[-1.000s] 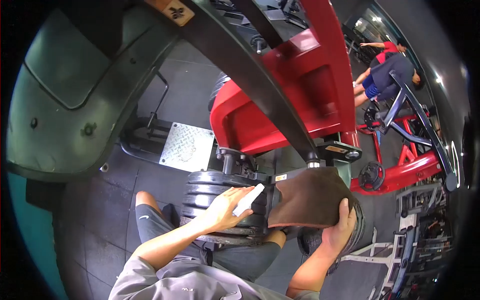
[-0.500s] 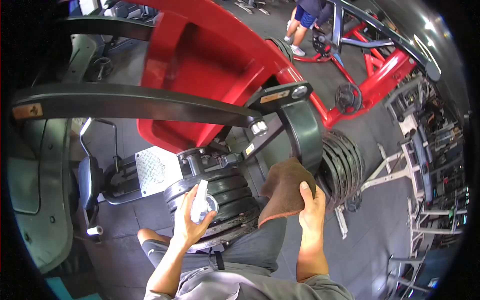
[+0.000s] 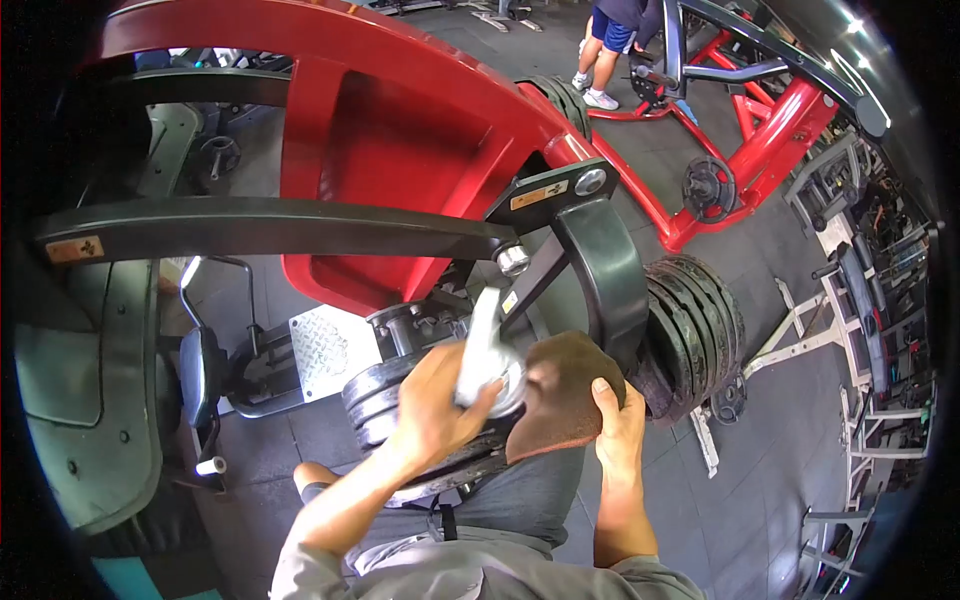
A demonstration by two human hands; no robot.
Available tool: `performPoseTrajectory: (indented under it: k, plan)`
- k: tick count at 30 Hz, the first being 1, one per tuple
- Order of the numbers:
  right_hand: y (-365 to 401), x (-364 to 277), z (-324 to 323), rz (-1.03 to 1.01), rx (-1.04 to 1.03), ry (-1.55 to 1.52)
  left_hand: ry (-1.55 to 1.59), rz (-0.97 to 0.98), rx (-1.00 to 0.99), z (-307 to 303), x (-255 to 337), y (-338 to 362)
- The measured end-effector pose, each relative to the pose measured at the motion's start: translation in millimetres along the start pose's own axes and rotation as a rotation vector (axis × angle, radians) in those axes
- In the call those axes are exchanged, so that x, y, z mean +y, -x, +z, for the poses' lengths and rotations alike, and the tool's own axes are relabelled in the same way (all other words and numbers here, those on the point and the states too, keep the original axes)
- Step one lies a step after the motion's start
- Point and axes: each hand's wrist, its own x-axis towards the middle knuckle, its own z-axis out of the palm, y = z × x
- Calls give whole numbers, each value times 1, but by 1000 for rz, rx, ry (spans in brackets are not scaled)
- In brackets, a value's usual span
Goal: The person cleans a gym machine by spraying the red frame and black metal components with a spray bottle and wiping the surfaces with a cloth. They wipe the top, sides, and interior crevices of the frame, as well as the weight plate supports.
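My left hand (image 3: pixel 435 405) is closed around a spray bottle (image 3: pixel 488 365) with a white head and a clear body, smeared by motion. A brown cloth (image 3: pixel 565 395) hangs from my right hand (image 3: pixel 620 425), pinched at its right edge between thumb and fingers. The bottle's head points up and away, just left of the cloth. Below and behind my left hand is a stack of black weight plates (image 3: pixel 372 405), partly covered by the hand and bottle. Beyond the cloth stands the curved black arm (image 3: pixel 605 275) of a red-framed machine (image 3: pixel 410 150).
A long black lever (image 3: pixel 270 228) crosses in front of me. Another stack of weight plates (image 3: pixel 700 330) sits to the right. A metal footplate (image 3: pixel 325 350) lies at left. White racks (image 3: pixel 800 335) line the right side. A person in blue shorts (image 3: pixel 610 35) stands far back.
My left hand has moved right and slightly up with the spray bottle, close to the cloth. My right hand keeps hold of the cloth, nearly in place. The view has shifted slightly.
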Motion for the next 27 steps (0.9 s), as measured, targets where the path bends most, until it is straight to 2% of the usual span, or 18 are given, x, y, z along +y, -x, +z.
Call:
performPoseTrajectory:
  k: [3, 5, 9, 14, 21, 24, 27]
  plan:
    - [7, 8, -19, -14, 12, 17, -7, 96, 164, 40, 22, -77]
    - [16, -2, -20, -29, 23, -21, -34, 70, 237, 69, 24, -120]
    - [28, -3, -33, 1, 26, -83, -180, -75, 256, 96, 7, -169]
    - [31, 8, -35, 85, 15, -159, -210, -212, 206, 100, -11, -173]
    - [31, -3, -8, 78, -81, -146, -259, -246, 155, 107, -2, -170]
    - [32, -3, -2, 80, -107, -166, -204, -257, 223, 114, -18, -172]
    - [33, -5, -3, 78, -143, -103, -285, -228, 269, 119, -25, -171]
